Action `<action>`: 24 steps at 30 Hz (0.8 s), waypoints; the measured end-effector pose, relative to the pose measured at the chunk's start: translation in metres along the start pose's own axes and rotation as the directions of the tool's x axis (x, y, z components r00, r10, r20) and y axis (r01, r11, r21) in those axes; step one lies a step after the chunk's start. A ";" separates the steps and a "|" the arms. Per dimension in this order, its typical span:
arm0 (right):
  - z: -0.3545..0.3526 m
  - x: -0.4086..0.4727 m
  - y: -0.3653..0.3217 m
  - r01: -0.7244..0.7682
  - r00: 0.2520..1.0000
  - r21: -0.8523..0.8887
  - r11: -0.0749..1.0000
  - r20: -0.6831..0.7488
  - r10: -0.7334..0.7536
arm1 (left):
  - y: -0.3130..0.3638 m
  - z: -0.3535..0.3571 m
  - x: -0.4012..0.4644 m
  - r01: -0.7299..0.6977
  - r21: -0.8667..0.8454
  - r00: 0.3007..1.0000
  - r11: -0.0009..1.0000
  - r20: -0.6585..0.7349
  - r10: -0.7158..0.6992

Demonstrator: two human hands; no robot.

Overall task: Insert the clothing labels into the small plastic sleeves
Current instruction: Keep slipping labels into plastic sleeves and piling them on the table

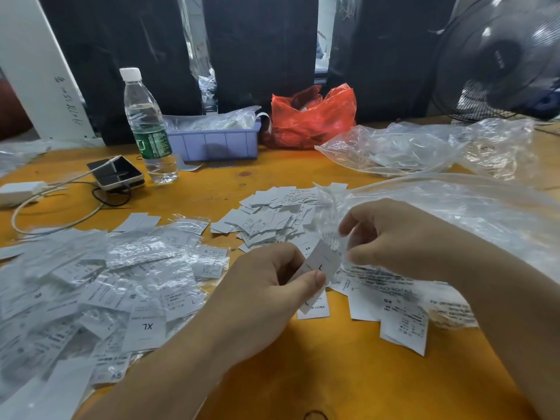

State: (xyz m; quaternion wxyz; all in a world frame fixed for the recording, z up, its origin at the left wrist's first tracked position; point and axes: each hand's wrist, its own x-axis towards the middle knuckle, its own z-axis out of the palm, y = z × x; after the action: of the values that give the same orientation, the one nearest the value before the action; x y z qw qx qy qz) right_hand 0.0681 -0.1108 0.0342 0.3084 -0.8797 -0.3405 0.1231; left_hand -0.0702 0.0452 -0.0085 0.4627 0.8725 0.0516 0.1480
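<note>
The left hand [266, 286] pinches a white clothing label [322, 262] marked "L" between thumb and curled fingers, holding it tilted above the orange table [333, 359]. Just beside it, the right hand [403, 241] pinches the mouth of a small clear plastic sleeve [335, 237] with thumb and forefinger; the label's upper corner sits at that opening, though how far in it reaches cannot be told.

Behind the hands lies a loose heap of bare labels [272, 216]. To the left spreads a wide pile of sleeved labels [100, 286], one reading "XL". A few larger printed labels [391, 307] lie flat under the right wrist.

At the back, a lilac plastic bin [218, 144] holds clear bags with printed slips inside. Beside it a red plastic bag [312, 116] stands open, something white showing within. A large clear bag [391, 150] to the right holds more transparent sleeves, and another crumpled clear bag [454, 207] lies under the right forearm. A water bottle [148, 128], partly full and capped, stands upright near a phone [116, 172] with a cable attached. A fan [503, 56] stands at the far right.
</note>
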 end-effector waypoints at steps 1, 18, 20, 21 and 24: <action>0.000 -0.001 -0.001 0.029 1.000 0.025 0.999 -0.008 -0.029 | 0.000 -0.001 0.000 0.001 0.004 1.000 1.000 0.002 -0.001; -0.001 -0.007 -0.016 -0.030 0.916 0.860 0.509 0.228 -0.331 | -0.003 -0.002 0.005 0.004 -0.142 0.999 0.990 -0.036 -0.009; 0.002 -0.006 -0.017 -0.052 0.914 0.853 0.519 0.251 -0.321 | -0.001 -0.004 0.006 -0.007 -0.179 0.999 0.984 -0.036 0.001; 0.004 -0.005 -0.017 -0.057 0.916 0.850 0.524 0.254 -0.312 | 0.000 -0.005 0.006 -0.007 -0.199 0.999 0.980 -0.036 0.000; 0.011 -0.004 -0.017 -0.032 0.937 0.826 0.563 0.220 -0.271 | 0.004 -0.009 0.008 0.055 -0.311 0.996 0.949 -0.047 -0.073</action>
State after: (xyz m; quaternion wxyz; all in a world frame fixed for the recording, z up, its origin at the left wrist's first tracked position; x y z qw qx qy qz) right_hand 0.0510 -0.0985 0.0363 0.6276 -0.5778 -0.3499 0.3870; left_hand -0.0657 0.0518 0.0011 0.5967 0.7824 0.0692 0.1643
